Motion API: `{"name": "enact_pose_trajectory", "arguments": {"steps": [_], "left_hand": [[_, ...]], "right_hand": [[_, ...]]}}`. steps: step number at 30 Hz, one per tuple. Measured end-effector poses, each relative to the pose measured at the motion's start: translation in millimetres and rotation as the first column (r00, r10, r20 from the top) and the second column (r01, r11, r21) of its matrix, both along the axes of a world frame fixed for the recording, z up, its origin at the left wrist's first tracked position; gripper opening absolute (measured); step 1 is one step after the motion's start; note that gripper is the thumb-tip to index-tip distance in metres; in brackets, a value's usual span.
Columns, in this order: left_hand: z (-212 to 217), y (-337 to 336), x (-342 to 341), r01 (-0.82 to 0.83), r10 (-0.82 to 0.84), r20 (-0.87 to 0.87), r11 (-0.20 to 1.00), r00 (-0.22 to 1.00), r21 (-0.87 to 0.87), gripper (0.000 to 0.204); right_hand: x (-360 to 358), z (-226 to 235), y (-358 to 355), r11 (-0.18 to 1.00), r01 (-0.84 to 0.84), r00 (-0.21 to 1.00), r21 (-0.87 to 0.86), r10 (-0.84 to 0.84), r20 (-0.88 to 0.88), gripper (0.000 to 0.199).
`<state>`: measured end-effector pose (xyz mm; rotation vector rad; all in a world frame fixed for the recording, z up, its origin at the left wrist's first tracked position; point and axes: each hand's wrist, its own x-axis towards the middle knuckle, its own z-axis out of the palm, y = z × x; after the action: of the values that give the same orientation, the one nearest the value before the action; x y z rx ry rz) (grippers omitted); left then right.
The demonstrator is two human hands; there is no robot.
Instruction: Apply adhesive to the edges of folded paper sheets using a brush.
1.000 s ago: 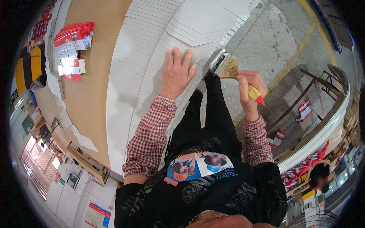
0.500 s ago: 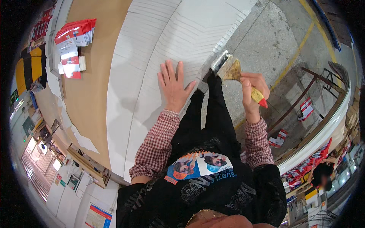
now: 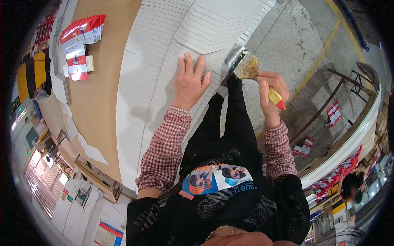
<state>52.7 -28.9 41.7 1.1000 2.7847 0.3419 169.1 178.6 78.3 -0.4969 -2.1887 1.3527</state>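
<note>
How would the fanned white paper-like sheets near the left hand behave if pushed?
The fanned white paper-like sheets would probably slide over each other: their edges lie staggered in close rows. Singly, they look light and likely floppy, given such thin edges. The bare left hand, palm down with fingers spread, would probably steady only those beneath it.

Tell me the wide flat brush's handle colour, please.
Its handle is yellow with a red end; best view: head.

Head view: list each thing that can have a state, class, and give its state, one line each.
Left hand: open, palm down over the white sheets
Right hand: closed around the brush
Brush: held, its handle smeared
White sheets: overlapping in rows
Red-and-white packets: piled, overlapping
</note>
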Motion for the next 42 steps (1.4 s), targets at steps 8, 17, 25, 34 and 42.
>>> {"name": "enact_pose_trajectory", "arguments": {"steps": [8,17,25,34,42], "left_hand": [[-4.4,-17.4,39.6,-0.222,0.222,-0.001,0.974,0.975,-0.047,0.076],[-0.6,-48.0,42.1,-0.1,0.1,-0.003,0.995,0.995,-0.023,0.066],[1.4,-48.1,34.7,-0.037,0.036,-0.043,0.999,0.998,-0.007,0.05],[-3.8,-63.7,83.0,-0.274,0.275,-0.006,0.959,0.962,-0.07,0.073],[-4.3,-88.5,74.2,-0.093,0.093,-0.007,0.996,0.996,-0.008,0.06]], "right_hand": [[23.6,-1.0,-23.5,0.999,-0.046,0.998,-0.026,0.047,0.035,0.004],[13.9,-9.3,-24.8,0.998,-0.015,1.0,0.055,0.017,-0.023,0.003],[28.7,0.4,-36.4,1.0,-0.006,1.0,0.005,0.007,-0.017,0.003],[53.8,0.1,-60.6,0.998,-0.067,0.998,-0.019,0.067,0.003,0.006],[39.4,-9.7,-62.1,0.998,-0.036,0.999,0.045,0.037,-0.021,0.005]]}}
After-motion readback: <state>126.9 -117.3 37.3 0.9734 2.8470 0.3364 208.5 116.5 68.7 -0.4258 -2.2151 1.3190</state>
